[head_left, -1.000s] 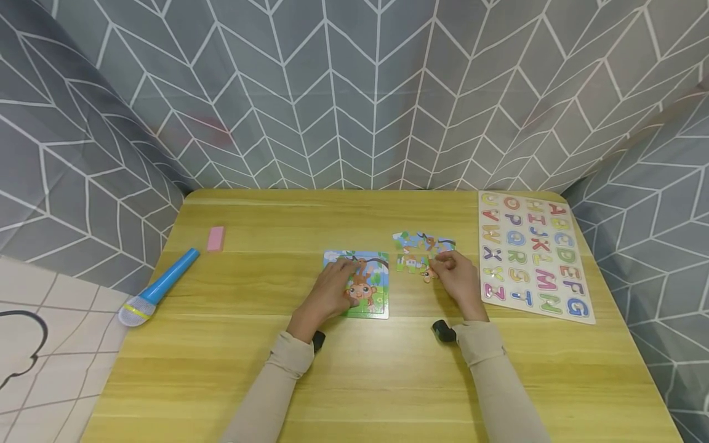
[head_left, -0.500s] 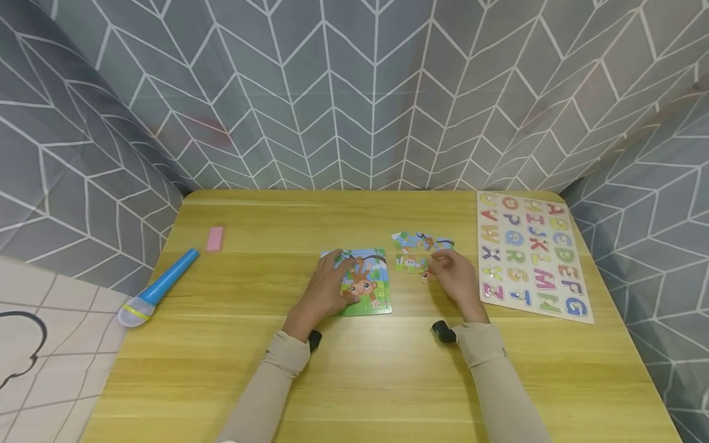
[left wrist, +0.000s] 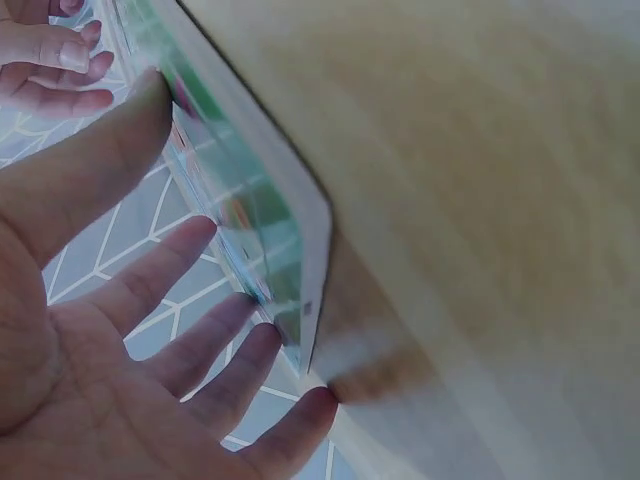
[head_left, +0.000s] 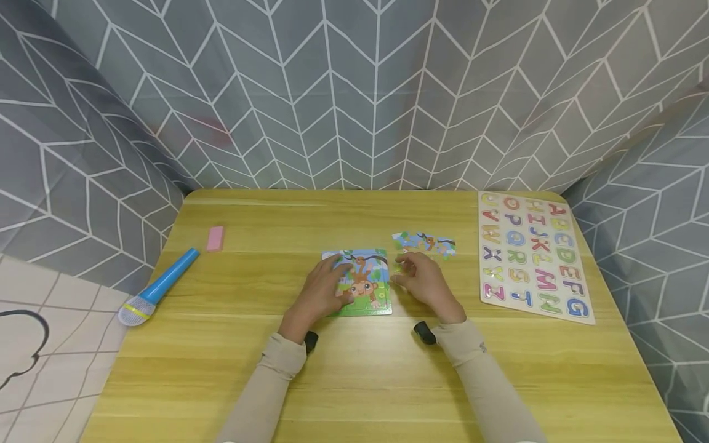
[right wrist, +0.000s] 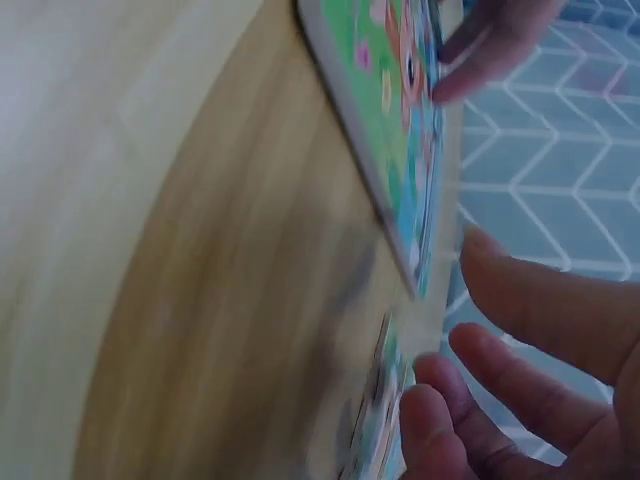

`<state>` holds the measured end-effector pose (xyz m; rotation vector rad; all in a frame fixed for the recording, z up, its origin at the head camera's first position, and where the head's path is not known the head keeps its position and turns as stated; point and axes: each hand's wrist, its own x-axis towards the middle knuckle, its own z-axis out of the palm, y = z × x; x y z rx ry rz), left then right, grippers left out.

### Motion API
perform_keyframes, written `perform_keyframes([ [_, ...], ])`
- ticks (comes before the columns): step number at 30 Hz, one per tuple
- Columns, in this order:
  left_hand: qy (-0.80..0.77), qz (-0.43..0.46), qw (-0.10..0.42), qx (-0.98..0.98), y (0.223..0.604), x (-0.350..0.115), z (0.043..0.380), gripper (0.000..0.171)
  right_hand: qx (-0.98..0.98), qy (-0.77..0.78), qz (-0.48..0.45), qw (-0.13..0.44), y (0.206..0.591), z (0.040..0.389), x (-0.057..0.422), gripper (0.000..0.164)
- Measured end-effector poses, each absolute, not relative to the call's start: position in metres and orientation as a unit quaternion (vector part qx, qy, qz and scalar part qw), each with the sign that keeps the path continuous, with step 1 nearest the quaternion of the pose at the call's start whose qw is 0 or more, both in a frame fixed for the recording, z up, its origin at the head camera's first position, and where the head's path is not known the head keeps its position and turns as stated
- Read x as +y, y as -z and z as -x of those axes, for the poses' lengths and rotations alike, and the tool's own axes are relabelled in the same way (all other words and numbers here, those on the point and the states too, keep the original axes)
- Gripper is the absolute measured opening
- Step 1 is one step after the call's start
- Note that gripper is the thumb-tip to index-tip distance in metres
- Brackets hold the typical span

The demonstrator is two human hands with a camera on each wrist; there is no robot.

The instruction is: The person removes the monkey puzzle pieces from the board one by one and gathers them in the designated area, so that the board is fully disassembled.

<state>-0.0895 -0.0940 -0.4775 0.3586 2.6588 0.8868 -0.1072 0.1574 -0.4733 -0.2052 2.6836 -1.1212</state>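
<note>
A square monkey jigsaw puzzle point(head_left: 378, 277) lies on the table in the head view. My left hand point(head_left: 320, 294) is spread over its left side, thumb and fingertips touching it. In the left wrist view the puzzle point(left wrist: 245, 190) shows edge-on against the thumb, fingers apart. Just right of the puzzle is my right hand point(head_left: 425, 282), fingers loosely bent, above loose puzzle pieces that it partly covers. The right wrist view shows the thumb and fingers of the right hand point(right wrist: 545, 365) apart, with nothing visible between them. More loose pieces point(head_left: 425, 243) lie beyond that hand.
An alphabet board point(head_left: 533, 258) with coloured letters lies at the table's right. At the left are a blue toy microphone point(head_left: 160, 286), its head past the table edge, and a pink block point(head_left: 215, 239). A grey patterned curtain point(head_left: 354, 104) hangs behind the table point(head_left: 365, 381).
The right hand has moved left from the loose pieces toward the puzzle's right edge, now covering several pieces. The left hand has shifted slightly left, and the puzzle turned a little.
</note>
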Motion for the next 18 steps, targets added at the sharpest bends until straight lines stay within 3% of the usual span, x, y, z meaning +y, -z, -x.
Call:
perform_keyframes([
  [8, -0.296, -0.136, 0.158, 0.932, 0.479, -0.095, 0.091, 0.071, 0.91, 0.361, 0.092, 0.182, 0.474, 0.11, 0.133, 0.058],
  [18, -0.285, -0.143, 0.177, 0.931, 0.472, -0.097, 0.09, 0.079, 0.915, 0.34, 0.093, 0.196, 0.477, 0.114, 0.127, 0.062],
])
